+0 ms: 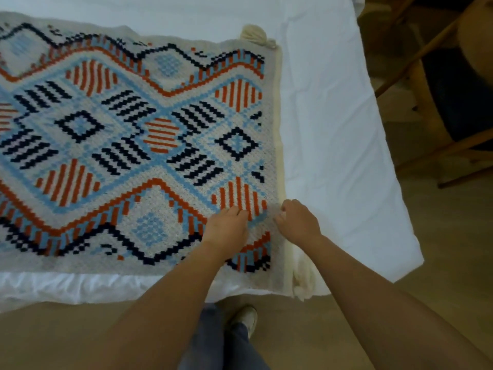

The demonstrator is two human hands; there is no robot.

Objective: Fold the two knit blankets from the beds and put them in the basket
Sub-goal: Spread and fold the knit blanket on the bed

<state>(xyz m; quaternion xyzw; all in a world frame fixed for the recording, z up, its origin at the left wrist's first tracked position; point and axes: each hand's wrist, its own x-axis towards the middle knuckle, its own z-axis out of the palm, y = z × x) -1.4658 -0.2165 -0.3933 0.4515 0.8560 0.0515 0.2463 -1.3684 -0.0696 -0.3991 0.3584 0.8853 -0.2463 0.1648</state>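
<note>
Knit blanket (133,145) lies spread flat on the white-sheeted bed (333,129), near-right corner w/ a cream tassel (302,281) at the bed edge. Prob soft, floppy, fairly light, stretchy; best taken by corners/edge, not mid-panel. Left hand (226,231) and right hand (297,222) rest on it near the right edge, fingers curled; can't tell if either is actually pinching fabric. No basket in view.

Wooden chair (440,84) (beside white bedsheet (333,116))
</note>
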